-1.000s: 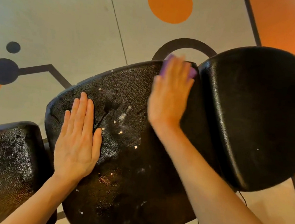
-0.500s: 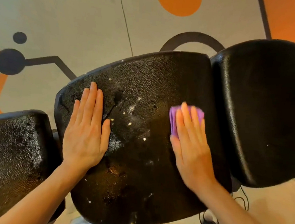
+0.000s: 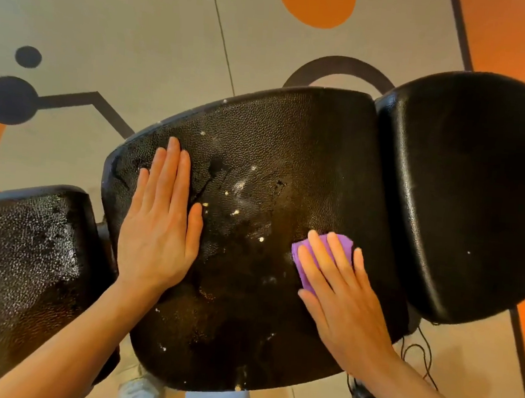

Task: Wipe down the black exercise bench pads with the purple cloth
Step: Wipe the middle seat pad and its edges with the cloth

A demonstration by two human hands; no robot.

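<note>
cloth drawn back to the near right of the middle pad

at the far left, the left pad [image 3: 24, 260] is seen speckled with pale flecks and is touched by nothing. on the middle pad [image 3: 245, 308], the left hand [image 3: 160, 221] is laid flat with fingers straight and together, pressing the left part of the surface; nothing is gripped by it. pale crumbs [image 3: 236, 212] and smears are scattered between the two hands. further right, the purple cloth [image 3: 343, 242] is pinned under the right hand [image 3: 338, 297], whose fingers are spread and straight on top of it; the cloth is pressed, not clenched. the right pad [image 3: 465, 191] lies beyond, smoother and nearly free of flecks.

a second ago the cloth was held at the far edge of the middle pad, by the gap to the right pad; half a second ago it was midway down; now it is nearer still, on the near right part. the left hand has kept its place. one near-going stroke along the right strip is judged almost done, while the flecked centre and the left pad are judged not yet wiped.

counted: three pads, two hands, one cloth. thin black cables [image 3: 415, 358] are seen on the patterned floor [image 3: 111, 27] at the near right.
</note>
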